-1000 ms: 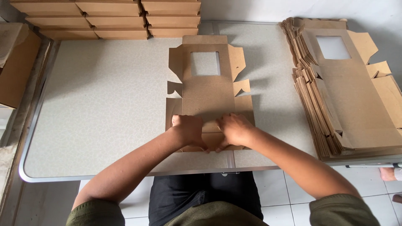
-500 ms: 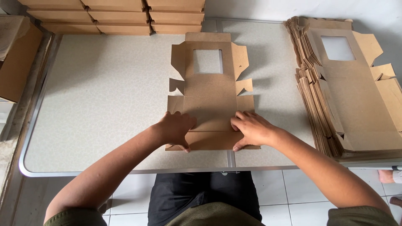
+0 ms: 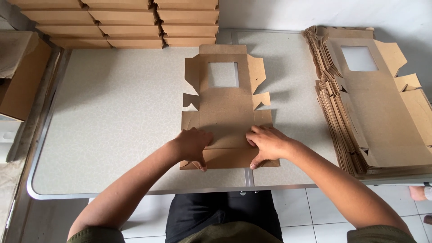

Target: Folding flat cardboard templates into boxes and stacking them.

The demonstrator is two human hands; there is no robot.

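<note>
A flat brown cardboard box blank (image 3: 227, 105) with a square window cut-out lies on the grey speckled table (image 3: 112, 121). My left hand (image 3: 193, 146) presses on its near left corner, fingers curled over the near flap. My right hand (image 3: 266, 144) presses on the near right corner in the same way. The near flap (image 3: 227, 158) lies folded along its crease between both hands.
A tall stack of the same flat window blanks (image 3: 373, 103) sits at the table's right. Rows of folded brown boxes (image 3: 121, 22) line the far edge. An open cardboard carton (image 3: 20, 74) stands off the table's left. White floor tiles show below.
Both hands have slid apart from the middle of the near flap out to its left and right corners. The blank stays in place.
</note>
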